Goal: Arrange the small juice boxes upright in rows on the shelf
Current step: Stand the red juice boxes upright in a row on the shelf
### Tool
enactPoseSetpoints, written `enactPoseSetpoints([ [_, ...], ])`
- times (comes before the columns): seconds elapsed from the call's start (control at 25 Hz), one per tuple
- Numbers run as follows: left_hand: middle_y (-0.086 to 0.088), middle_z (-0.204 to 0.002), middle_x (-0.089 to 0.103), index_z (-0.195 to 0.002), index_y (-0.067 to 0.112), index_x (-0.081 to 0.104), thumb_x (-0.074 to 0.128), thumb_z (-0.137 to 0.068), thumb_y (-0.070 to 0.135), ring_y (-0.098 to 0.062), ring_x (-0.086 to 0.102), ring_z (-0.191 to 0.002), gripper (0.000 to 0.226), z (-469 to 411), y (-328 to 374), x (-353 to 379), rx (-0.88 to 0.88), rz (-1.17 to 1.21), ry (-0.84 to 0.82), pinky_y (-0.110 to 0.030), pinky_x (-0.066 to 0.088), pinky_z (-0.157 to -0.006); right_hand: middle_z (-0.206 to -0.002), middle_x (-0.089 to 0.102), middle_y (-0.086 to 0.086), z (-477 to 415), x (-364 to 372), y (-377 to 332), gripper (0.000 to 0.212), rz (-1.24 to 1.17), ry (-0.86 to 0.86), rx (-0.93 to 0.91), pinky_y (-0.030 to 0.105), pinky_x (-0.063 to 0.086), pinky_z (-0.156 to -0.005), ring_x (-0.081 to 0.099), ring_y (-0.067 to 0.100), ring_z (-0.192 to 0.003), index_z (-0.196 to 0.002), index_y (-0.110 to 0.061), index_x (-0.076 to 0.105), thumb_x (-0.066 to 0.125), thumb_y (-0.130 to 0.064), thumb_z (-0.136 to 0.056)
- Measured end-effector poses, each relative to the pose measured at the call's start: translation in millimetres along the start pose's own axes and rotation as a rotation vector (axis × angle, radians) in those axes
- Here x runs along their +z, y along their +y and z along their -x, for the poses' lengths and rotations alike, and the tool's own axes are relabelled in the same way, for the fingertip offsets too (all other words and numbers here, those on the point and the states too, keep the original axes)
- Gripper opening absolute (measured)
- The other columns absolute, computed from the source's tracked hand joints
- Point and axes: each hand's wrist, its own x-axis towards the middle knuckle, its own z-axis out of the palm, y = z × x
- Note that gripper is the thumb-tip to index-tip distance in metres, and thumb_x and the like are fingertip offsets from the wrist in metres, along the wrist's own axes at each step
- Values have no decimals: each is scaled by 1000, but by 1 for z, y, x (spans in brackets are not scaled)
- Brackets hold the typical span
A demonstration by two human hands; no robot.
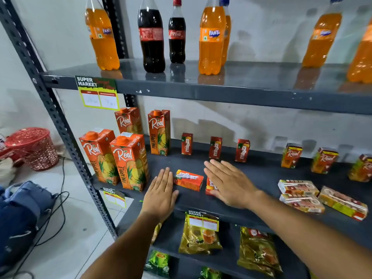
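Note:
On the dark middle shelf (261,174) three small red juice boxes stand upright at the back: one on the left (187,143), one in the middle (215,148), one on the right (242,150). A small red-orange juice box (188,180) lies flat on its side between my hands. My left hand (161,192) is flat and open just left of it. My right hand (229,182) is flat and open to its right, partly covering a second lying box (209,187). Neither hand holds anything.
Large pineapple juice cartons (128,162) stand at the shelf's left end. Small Real boxes (291,156) stand at the back right, and three more lie flat at the front right (302,196). Soda bottles (152,35) fill the shelf above; tea packets (201,234) sit below.

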Motion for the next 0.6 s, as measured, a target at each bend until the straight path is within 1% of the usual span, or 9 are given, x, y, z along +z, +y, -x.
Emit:
enactPoseSetpoints([
  [0.04,-11,-159,3,-149,6,6,15,-98,47,-22,-6,-145,67,-5,-5,5,-40,9,-32,-30,-6,-115,-161,14,7,-13,8,-3,71,-121,-86,67,37,-1,-116,7,22,-147,-150,-13,14,38,-50,-94],
  [0.08,-10,-160,3,-150,7,6,16,-99,47,-21,-6,-146,66,-11,-8,6,-83,26,-94,-31,-5,-115,-160,16,5,-24,13,-4,70,-207,-167,103,36,5,-117,10,22,-147,-150,-15,16,39,-49,-94],
  [0.16,-11,-160,8,-150,5,9,19,-99,44,-23,2,-146,65,-23,-19,11,-122,11,-171,-33,2,-115,-159,23,2,-45,16,-7,69,-338,-306,161,40,21,-114,22,24,-144,-148,-19,20,46,-48,-91],
  [0.28,-10,-161,6,-150,6,6,18,-98,45,-23,3,-146,66,-32,-36,21,-107,-27,-316,-34,4,-116,-150,39,6,-77,21,-8,68,-369,-431,230,46,40,-103,41,29,-132,-144,-19,32,51,-49,-87],
  [0.36,-8,-161,0,-150,8,1,15,-97,48,-21,-1,-146,68,-34,-45,28,-85,-19,-354,-34,0,-115,-133,55,10,-98,24,-9,60,-339,-484,261,46,49,-89,54,30,-114,-133,-18,46,55,-49,-83],
  [0.4,-7,-161,-1,-150,9,0,15,-96,49,-20,-3,-146,69,-34,-46,31,-72,-10,-352,-33,-3,-114,-124,60,10,-106,24,-10,56,-329,-500,280,45,52,-83,58,28,-104,-125,-18,52,59,-49,-80],
  [0.48,-7,-161,-2,-150,9,0,14,-95,51,-19,-5,-146,70,-33,-47,35,-55,9,-333,-30,-8,-111,-111,64,8,-119,27,-14,52,-329,-506,323,42,54,-75,60,25,-91,-112,-18,57,68,-49,-71],
  [0.52,-7,-161,-1,-150,9,1,14,-95,50,-19,-4,-146,70,-32,-48,37,-54,17,-319,-29,-9,-110,-109,64,7,-122,31,-17,54,-333,-515,338,41,54,-74,60,25,-89,-109,-18,58,72,-50,-67],
  [0.6,-8,-161,1,-150,9,2,14,-95,50,-20,-2,-146,70,-30,-50,38,-53,37,-292,-28,-9,-110,-110,61,8,-125,38,-24,61,-343,-525,350,39,52,-76,60,28,-96,-108,-17,56,77,-52,-62],
])
